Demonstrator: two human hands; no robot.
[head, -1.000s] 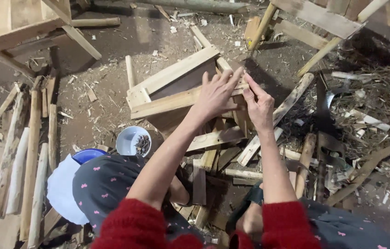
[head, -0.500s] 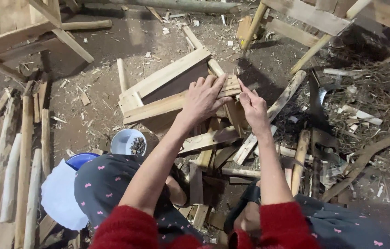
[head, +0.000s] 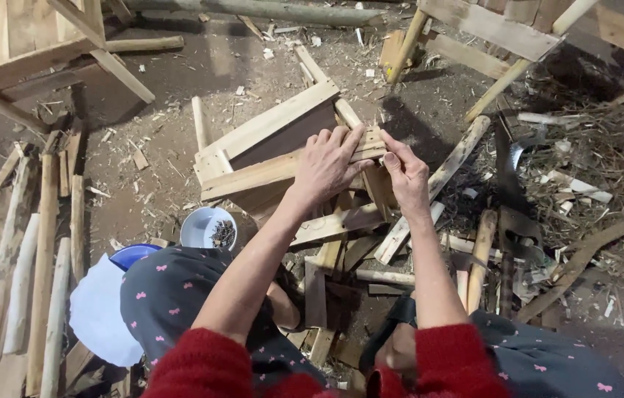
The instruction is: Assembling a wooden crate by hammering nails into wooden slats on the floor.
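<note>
Two hands work one wooden frame (head: 268, 158): left hand (head: 327, 166) lies open across its slat, right hand (head: 406, 177) pinches the slat's end, one small bowl (head: 209, 228) near the frame.

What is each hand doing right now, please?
Left hand: open, palm pressed flat on the wooden frame.
Right hand: fingers pinching the frame's end.
</note>
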